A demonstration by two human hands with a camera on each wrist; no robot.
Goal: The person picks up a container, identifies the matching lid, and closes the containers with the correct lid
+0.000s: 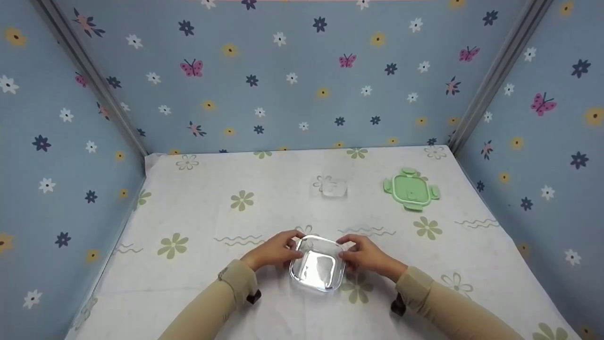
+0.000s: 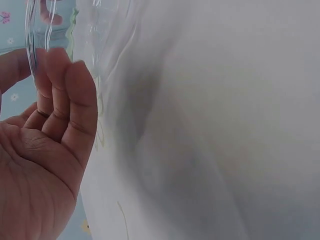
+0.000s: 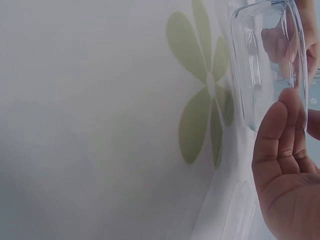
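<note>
A clear, square food container (image 1: 318, 270) with rounded corners is between my two hands, near the front middle of the table. My left hand (image 1: 277, 251) pinches its left rim, thumb on the inside edge and fingers outside. On the opposite rim, my right hand (image 1: 365, 255) holds in a similar way. In the right wrist view the container's wall (image 3: 250, 65) looks tilted, and the right fingertips (image 3: 289, 96) press on its outside under the rim. A green lid (image 1: 411, 191) with flaps on its sides lies at the back right.
Behind the container sits a small transparent piece (image 1: 334, 188), hard to make out against the cloth. A white tablecloth (image 1: 188, 203) with green flowers covers the table. Blue flowered panels (image 1: 302, 108) close off the back and both sides.
</note>
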